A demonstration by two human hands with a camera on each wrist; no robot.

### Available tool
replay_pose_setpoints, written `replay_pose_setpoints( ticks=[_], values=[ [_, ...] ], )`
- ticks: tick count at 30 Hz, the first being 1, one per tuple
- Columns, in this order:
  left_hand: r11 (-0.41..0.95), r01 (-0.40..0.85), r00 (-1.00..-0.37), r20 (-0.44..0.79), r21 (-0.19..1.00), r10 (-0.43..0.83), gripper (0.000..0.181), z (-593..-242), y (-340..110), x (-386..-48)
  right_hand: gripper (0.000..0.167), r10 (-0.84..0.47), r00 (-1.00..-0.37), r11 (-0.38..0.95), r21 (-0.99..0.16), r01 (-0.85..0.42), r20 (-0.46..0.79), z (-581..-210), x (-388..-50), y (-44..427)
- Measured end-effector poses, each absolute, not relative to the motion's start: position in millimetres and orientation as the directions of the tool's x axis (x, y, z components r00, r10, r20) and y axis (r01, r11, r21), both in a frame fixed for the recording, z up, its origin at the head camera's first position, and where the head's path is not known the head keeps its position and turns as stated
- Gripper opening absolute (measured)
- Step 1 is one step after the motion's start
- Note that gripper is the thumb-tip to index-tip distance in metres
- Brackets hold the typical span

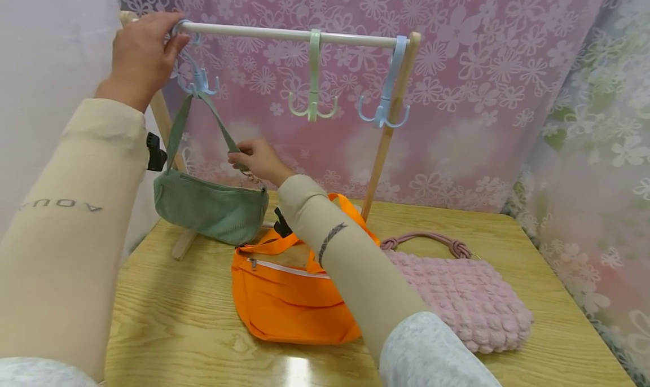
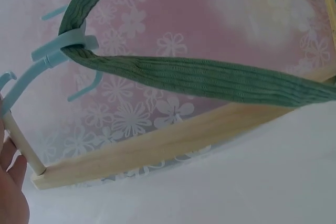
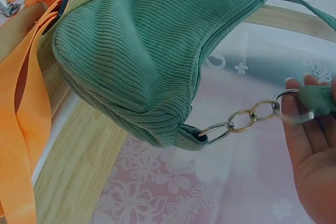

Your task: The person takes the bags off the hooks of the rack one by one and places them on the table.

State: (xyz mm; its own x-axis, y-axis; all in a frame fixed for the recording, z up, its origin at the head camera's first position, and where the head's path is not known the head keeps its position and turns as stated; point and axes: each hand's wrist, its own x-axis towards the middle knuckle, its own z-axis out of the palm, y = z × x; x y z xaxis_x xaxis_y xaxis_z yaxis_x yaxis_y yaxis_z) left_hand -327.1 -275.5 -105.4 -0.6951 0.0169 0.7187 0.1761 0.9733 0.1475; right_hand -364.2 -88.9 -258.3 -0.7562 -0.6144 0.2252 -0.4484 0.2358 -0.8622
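At the upper left, my left hand point(image 1: 142, 51) grips the white rail point(image 1: 244, 30) near its end, its thumb and forefinger beside the top of a blue hook point(image 1: 200, 82). A green corduroy handbag point(image 1: 213, 206) hangs by its strap point(image 2: 184, 80) from this hook. My right hand point(image 1: 261, 158) pinches the strap's lower right end, close to the metal chain point(image 3: 244, 120) that joins it to the bag. In the right wrist view, the fingers lie behind the strap end and its ring.
A green hook point(image 1: 313, 88) and another blue hook point(image 1: 388, 93) hang further right on the rail. Below the right forearm lies an orange bag point(image 1: 289, 305), with a pink puffy handbag point(image 1: 469, 297) beside it on the wooden table point(image 1: 167, 319). Wooden posts point(image 1: 383, 155) support the rail.
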Motion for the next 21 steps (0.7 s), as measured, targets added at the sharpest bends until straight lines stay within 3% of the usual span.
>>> replay_pose_setpoints(
  ticks=[9, 21],
  values=[
    [0.949, 0.141, -0.681, 0.724, 0.283, -0.115, 0.046, -99, -263, -328, 0.023, -0.501, -0.81, 0.162, -0.886, -0.434, 0.306, -262, -371, -85],
    [0.933, 0.075, -0.69, 0.694, 0.351, -0.205, 0.046, -95, -258, -327, 0.024, -0.466, -0.824, 0.179, -0.878, -0.444, 0.322, -260, -368, -83]
  ],
)
